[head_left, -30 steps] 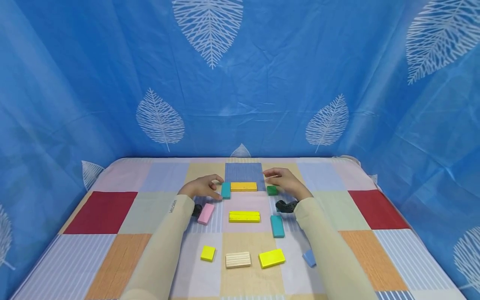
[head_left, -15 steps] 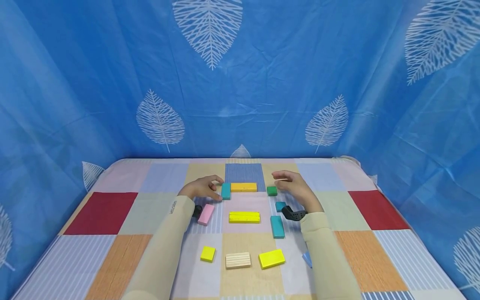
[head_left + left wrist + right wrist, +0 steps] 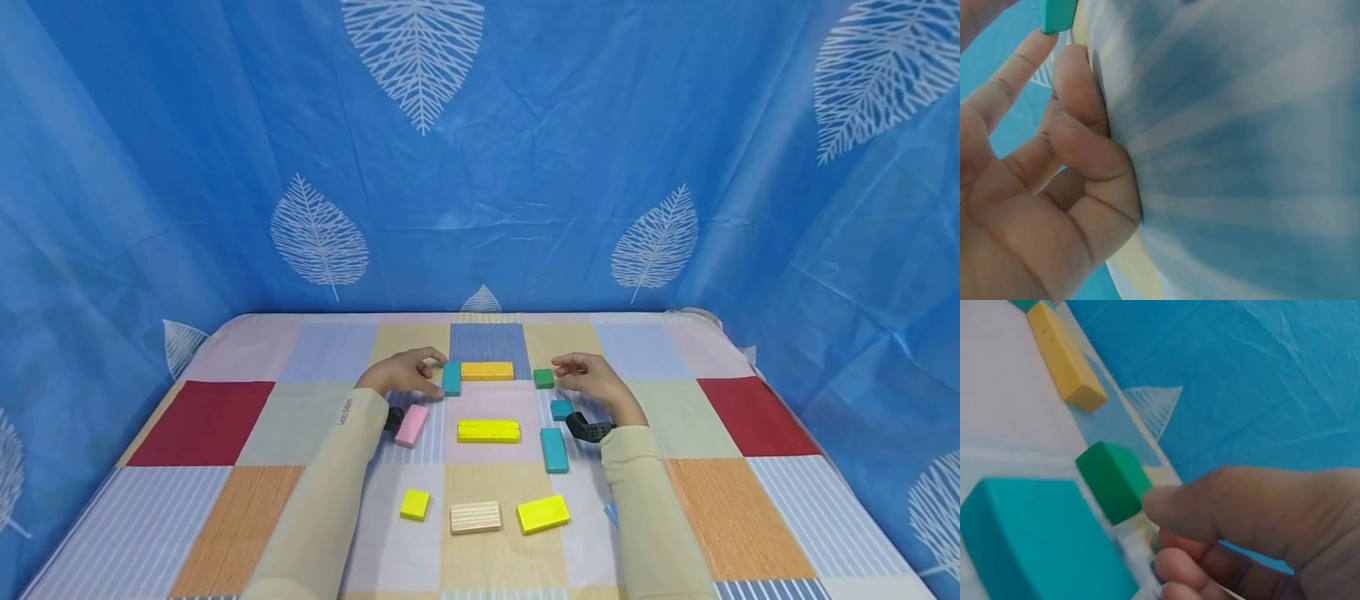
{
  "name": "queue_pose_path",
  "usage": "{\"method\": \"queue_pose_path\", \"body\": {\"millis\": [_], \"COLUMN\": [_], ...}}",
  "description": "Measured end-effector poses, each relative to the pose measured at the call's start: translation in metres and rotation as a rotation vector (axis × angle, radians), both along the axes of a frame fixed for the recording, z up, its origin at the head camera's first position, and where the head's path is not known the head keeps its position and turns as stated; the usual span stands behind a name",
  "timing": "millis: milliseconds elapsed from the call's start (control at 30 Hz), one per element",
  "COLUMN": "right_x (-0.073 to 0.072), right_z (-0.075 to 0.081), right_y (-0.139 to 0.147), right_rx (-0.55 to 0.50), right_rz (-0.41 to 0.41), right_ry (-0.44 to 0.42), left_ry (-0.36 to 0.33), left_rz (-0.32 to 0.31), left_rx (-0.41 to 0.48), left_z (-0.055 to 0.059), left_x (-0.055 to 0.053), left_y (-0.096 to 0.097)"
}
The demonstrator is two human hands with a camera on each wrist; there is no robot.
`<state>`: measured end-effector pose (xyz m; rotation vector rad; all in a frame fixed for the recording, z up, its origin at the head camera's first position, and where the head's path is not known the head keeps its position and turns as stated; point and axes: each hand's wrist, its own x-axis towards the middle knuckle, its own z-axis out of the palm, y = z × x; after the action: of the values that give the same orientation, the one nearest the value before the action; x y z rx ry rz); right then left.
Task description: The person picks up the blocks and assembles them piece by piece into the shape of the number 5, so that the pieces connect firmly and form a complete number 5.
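Note:
In the head view, my left hand (image 3: 401, 372) pinches a teal block (image 3: 452, 379) by its two ends with thumb and index finger. The left wrist view shows an index fingertip against that teal block (image 3: 1059, 14), the other fingers curled onto the cloth. An orange-yellow block (image 3: 487, 371) lies against the teal one, across its right side. My right hand (image 3: 596, 383) is at the right side of a small green block (image 3: 543, 379), not gripping it. In the right wrist view its thumb (image 3: 1191, 500) overlaps the green block's edge (image 3: 1110, 481); contact is unclear.
Nearer lie a yellow block (image 3: 488, 431), a pink block (image 3: 411, 426), a small teal block (image 3: 561, 410) and a longer teal one (image 3: 554, 450). A yellow square (image 3: 415, 504), a striped wooden block (image 3: 476, 517) and another yellow block (image 3: 543, 514) lie in front. A blue curtain (image 3: 480, 167) hangs behind.
My right hand has moved right from above the green block to its right side, and the small teal block has come into view. My left hand stays at its block.

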<state>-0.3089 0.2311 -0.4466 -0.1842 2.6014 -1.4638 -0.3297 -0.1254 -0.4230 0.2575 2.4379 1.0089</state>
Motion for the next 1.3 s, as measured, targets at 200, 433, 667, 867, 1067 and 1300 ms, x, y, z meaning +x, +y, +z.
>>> {"method": "queue_pose_path", "body": {"millis": [200, 433, 667, 867, 1067, 1300], "right_x": [-0.004, -0.003, -0.005, -0.008, -0.013, -0.015], "right_z": [-0.002, -0.002, 0.0, 0.002, 0.003, 0.005], "right_y": [-0.002, -0.008, -0.015, -0.021, -0.023, -0.028], "right_rx": [0.028, 0.062, 0.13, 0.172, 0.188, 0.177], "right_rz": [0.028, -0.001, -0.026, -0.023, -0.024, 0.0], "right_ry": [0.016, 0.005, 0.008, 0.029, 0.025, 0.045], "left_ry": [0.004, -0.006, -0.014, -0.003, 0.007, 0.016], "left_rz": [-0.004, 0.012, 0.034, 0.038, 0.037, 0.032], "left_rx": [0.006, 0.002, -0.011, -0.013, -0.002, 0.021], "left_z": [0.001, -0.002, -0.003, -0.003, -0.003, -0.002], "left_x": [0.0, -0.001, -0.001, 0.0, 0.002, 0.002], "left_y": [-0.002, -0.003, -0.001, 0.001, 0.002, 0.001]}}
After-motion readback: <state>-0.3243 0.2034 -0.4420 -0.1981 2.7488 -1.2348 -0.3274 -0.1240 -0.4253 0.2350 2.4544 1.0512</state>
